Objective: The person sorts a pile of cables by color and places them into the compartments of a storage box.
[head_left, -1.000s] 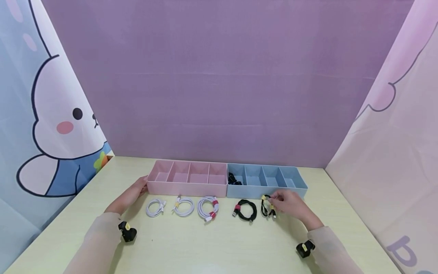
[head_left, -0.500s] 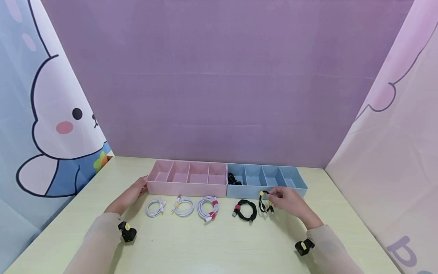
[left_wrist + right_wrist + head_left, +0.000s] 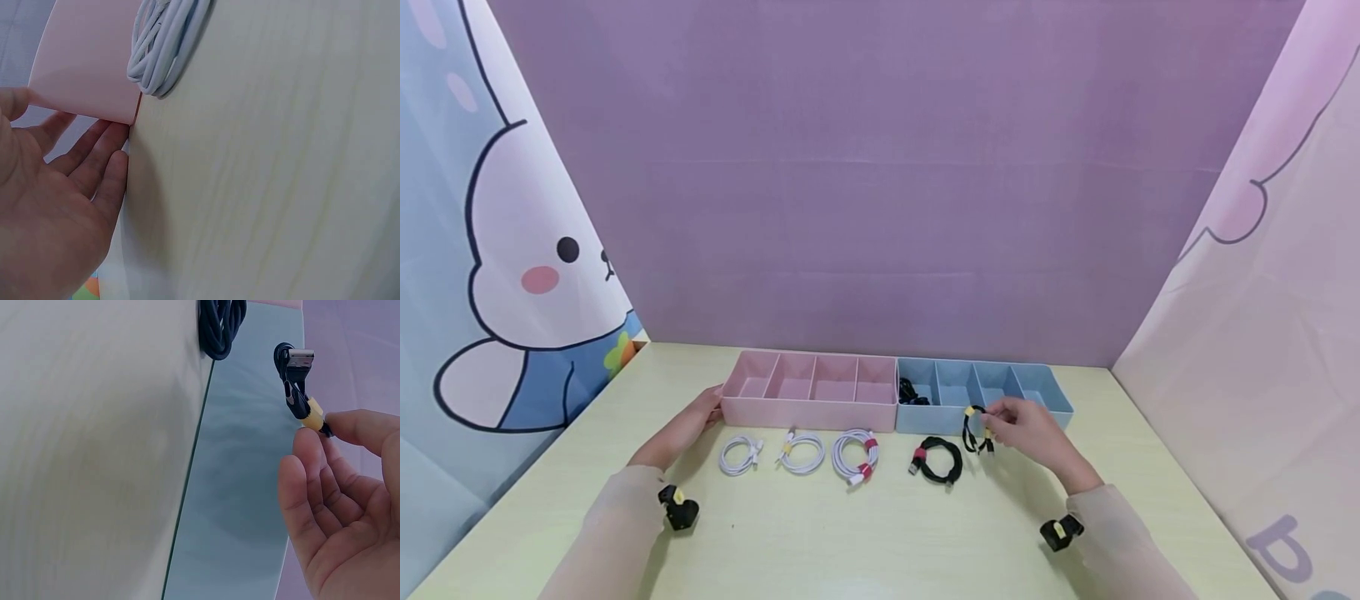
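Note:
My right hand (image 3: 1026,429) pinches a small coiled black USB cable (image 3: 973,429) with yellow ties between thumb and fingertips. It hangs up off the table, in front of the blue divided box (image 3: 985,422). The right wrist view shows its metal USB plug (image 3: 301,357) and a yellow tie near the fingertips (image 3: 306,442). My left hand (image 3: 692,422) touches the left end of the pink divided box (image 3: 808,413). In the left wrist view its fingers (image 3: 100,159) lie fairly straight against that end wall.
A black coiled cable with a red tie (image 3: 957,461) lies before the blue box. Three white coiled cables, (image 3: 733,467) among them, lie before the pink box. Black cable (image 3: 912,393) fills the blue box's leftmost compartment. A purple panel (image 3: 880,208) stands behind the boxes.
My right hand has lifted the black cable with yellow ties off the table, up and slightly left across the blue box's front. My left hand stays at the pink box.

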`<state>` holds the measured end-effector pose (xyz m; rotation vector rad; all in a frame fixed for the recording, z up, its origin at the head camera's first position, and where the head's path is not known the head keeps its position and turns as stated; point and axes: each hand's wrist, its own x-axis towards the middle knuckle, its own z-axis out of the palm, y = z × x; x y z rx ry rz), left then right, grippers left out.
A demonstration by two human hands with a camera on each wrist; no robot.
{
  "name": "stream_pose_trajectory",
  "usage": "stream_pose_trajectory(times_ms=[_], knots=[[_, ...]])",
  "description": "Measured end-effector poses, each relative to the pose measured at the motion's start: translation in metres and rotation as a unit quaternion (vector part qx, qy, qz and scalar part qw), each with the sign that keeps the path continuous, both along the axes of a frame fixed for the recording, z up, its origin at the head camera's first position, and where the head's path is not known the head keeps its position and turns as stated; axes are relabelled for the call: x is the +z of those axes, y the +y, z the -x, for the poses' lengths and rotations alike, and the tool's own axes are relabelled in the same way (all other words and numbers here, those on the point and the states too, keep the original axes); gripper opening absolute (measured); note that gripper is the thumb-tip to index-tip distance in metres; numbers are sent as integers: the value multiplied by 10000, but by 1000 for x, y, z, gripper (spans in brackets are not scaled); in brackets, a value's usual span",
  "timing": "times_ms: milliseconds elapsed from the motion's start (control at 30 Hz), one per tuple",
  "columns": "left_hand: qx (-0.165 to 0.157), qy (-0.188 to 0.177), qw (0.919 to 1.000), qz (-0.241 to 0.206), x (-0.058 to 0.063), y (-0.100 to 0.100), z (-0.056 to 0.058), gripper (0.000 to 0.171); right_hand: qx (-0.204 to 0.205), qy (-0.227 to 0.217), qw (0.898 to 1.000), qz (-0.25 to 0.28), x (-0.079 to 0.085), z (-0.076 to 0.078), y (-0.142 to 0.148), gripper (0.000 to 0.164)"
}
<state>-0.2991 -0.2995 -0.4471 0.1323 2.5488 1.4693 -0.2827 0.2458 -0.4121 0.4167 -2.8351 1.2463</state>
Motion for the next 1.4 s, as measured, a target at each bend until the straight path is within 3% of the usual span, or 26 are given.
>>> stream_pose_trajectory(times_ms=[767, 1400], knots=[[-11, -12, 10000, 29, -1, 0, 1, 79, 27, 334, 9993, -153, 12, 10, -17, 21], [-15, -44, 10000, 24, -1, -1, 0, 80, -32, 209, 9998, 22, 18, 12, -29, 23]])
